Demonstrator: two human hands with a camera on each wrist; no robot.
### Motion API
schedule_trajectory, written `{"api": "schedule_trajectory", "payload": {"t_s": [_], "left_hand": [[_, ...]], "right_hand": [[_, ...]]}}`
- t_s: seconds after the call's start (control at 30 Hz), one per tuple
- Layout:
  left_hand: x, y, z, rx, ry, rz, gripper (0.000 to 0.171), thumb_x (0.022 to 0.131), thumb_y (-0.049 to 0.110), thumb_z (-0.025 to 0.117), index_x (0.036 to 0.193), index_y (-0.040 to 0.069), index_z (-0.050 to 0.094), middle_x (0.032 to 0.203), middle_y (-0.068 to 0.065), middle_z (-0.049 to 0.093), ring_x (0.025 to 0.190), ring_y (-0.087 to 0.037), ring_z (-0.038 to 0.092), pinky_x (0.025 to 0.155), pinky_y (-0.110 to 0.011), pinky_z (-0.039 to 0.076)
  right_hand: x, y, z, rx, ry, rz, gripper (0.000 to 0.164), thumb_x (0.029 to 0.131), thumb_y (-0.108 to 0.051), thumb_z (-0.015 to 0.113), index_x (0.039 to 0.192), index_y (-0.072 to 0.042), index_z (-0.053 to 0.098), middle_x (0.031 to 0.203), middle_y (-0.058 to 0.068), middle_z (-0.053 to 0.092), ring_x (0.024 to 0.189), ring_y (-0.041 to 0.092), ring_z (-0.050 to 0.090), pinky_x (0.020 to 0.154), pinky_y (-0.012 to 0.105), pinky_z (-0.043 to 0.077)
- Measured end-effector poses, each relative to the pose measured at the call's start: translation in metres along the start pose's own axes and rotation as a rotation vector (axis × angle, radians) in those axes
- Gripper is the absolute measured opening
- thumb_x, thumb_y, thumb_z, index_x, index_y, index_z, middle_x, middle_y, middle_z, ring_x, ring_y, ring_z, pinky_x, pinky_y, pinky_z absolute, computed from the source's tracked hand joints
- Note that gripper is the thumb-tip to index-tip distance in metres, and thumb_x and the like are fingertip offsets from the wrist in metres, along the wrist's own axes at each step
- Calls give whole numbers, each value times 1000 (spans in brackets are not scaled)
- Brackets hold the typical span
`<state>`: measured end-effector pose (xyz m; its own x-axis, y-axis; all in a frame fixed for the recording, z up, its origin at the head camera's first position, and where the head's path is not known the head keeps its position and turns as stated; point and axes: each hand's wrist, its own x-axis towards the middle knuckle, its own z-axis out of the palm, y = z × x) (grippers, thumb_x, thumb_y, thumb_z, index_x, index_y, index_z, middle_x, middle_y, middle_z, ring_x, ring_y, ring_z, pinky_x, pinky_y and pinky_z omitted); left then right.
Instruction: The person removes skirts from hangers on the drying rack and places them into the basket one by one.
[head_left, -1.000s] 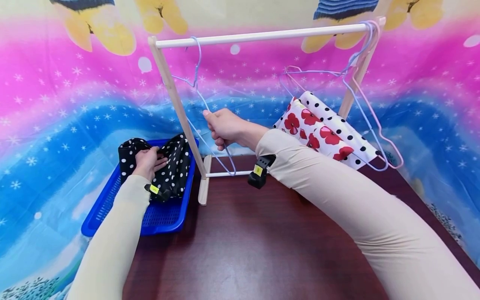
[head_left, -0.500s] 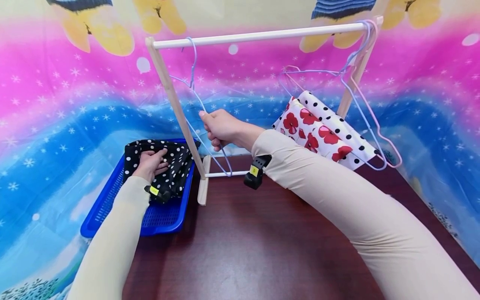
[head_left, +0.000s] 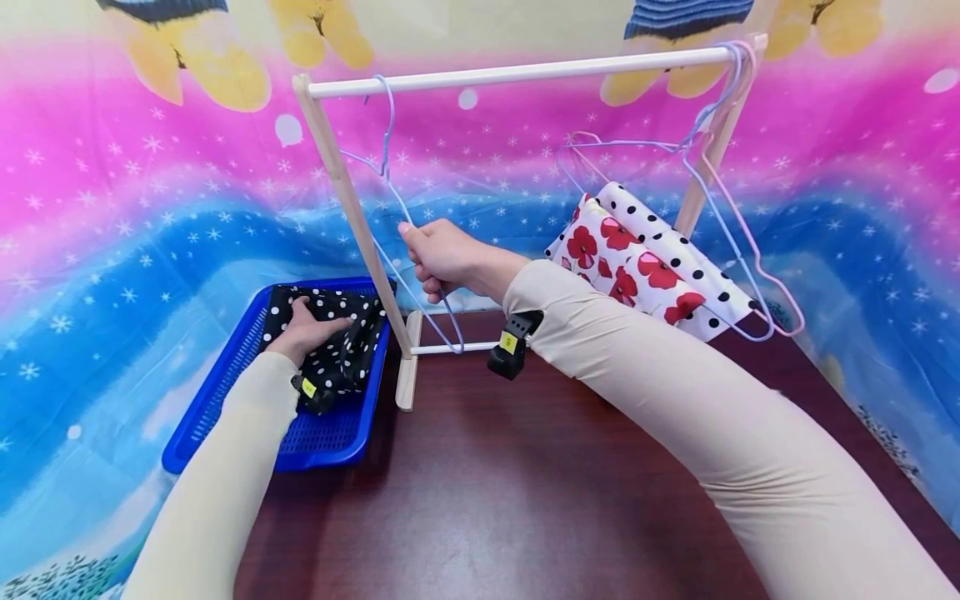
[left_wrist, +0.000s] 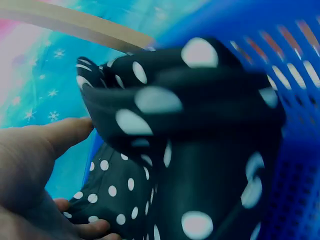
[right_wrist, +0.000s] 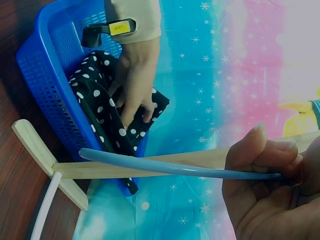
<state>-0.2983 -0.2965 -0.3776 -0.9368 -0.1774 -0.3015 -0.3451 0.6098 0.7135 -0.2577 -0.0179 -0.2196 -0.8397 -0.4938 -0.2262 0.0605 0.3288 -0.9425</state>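
My left hand [head_left: 306, 332] rests, thumb and fingers spread, on a black cloth with white dots [head_left: 318, 362]. The cloth lies bunched and folded in a blue plastic basket [head_left: 330, 457]. In the left wrist view the thumb [left_wrist: 70, 134] touches a fold's edge and the other fingers lie low against the fabric. My right hand [head_left: 452, 254] grips one side of a light blue hanger [right_wrist: 165, 167], whose hook stays over the top rail [head_left: 525, 73] near its left end. The hanger carries no cloth.
The wooden rack's left post [head_left: 348, 200] stands between basket and right hand. At the rail's right end hang a blue hanger and a pink hanger [head_left: 757, 252], bearing a red-flowered cloth [head_left: 618, 265] and a white cloth with black dots [head_left: 663, 233]. The dark table [head_left: 487, 500] lies below.
My left hand's fingers have spread apart, and the dotted cloth has sunk lower and flatter into the basket. The right hand keeps its grip on the hanger, nearly still.
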Motion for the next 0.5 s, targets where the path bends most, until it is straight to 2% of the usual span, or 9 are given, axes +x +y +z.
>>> {"api": "schedule_trajectory", "payload": {"t_s": [0.13,0.27,0.37,0.5], "left_hand": [[-6,-1,-2,209,-6,67,109,96,41,63,157,3,-19,162,-40,1,150,-56,14,122,-64,23],[-7,-2,-4,372,-51,75,114,93,52,61,157,0,-18,160,-44,0,146,-63,12,119,-68,22],[-8,-3,-5,445,-98,67,117,92,59,59,157,-1,-18,159,-45,-5,146,-66,6,119,-71,18],[-8,-4,-1,483,-154,47,117,92,60,58,157,0,-18,159,-43,-10,147,-64,-4,120,-72,14]], "right_hand": [[0,0,0,3,1,3,49,110,-44,30,75,-10,39,60,1,34,50,16,37,54,30,45],[0,0,1,4,-1,4,50,110,-44,29,75,-10,39,60,1,34,50,16,37,54,30,45],[1,-1,1,2,-3,5,50,110,-44,29,75,-10,39,60,1,34,50,16,38,54,30,45],[1,-1,2,2,-2,6,50,110,-45,29,75,-10,39,60,1,34,50,17,38,54,31,46]]}}
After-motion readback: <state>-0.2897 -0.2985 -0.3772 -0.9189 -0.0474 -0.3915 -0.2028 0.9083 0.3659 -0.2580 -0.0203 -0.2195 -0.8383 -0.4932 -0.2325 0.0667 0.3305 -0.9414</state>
